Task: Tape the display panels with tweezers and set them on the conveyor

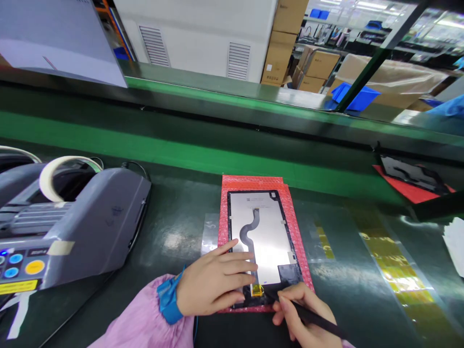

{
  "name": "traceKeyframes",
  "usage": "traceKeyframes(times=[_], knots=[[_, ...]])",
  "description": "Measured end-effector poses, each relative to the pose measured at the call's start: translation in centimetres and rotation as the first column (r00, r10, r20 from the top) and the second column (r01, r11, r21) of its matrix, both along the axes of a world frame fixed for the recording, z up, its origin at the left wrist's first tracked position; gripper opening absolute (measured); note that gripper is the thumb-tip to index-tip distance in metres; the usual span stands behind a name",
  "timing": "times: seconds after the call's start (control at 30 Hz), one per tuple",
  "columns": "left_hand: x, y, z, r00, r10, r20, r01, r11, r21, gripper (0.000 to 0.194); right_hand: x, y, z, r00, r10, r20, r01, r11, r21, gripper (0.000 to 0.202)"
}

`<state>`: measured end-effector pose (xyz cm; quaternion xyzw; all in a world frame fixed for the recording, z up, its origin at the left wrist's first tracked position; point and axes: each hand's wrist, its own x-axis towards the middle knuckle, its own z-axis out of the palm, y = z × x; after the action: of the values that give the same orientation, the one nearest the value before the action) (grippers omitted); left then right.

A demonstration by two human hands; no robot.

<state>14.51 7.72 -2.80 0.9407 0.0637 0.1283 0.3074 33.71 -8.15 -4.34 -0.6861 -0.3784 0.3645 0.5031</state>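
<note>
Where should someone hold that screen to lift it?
Probably by the black rim of the screen, at both long edges, coming in from left and right. It lies flat on the pink wrap, and the grey ribbon snakes down it, so the middle seems best left alone.

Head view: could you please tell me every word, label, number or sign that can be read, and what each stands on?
No text can be read with certainty.
Panel: a code and fine print near its top edge, too small.
Grey machine: yellow label and markings around the buttons, blurred.
Stacked cardboard boxes: printed marks, too small.
</note>
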Motion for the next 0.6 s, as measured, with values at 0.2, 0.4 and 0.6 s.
traceKeyframes(times=[0.2,0.4,0.6], knots=[[0.04,-0.05,-0.35,1.0,0.012,0.029,-0.011,1.0,-0.008,0.032,-0.27,0.03,-0.04,1.0,0.013,0.026,-0.013,1.0,0.007,0.039],[0.1,0.0,0.06,1.0,-0.004,-0.008,0.004,1.0,0.027,0.03,-0.57,0.18,0.29,1.0,-0.006,-0.01,0.006,1.0,0.014,0.037],[0.1,-0.04,0.02,0.999,-0.01,-0.034,0.01,1.0,0.005,0.031,-0.59,0.2,0.5,1.0,0.012,-0.006,-0.012,1.0,0.012,0.036]])
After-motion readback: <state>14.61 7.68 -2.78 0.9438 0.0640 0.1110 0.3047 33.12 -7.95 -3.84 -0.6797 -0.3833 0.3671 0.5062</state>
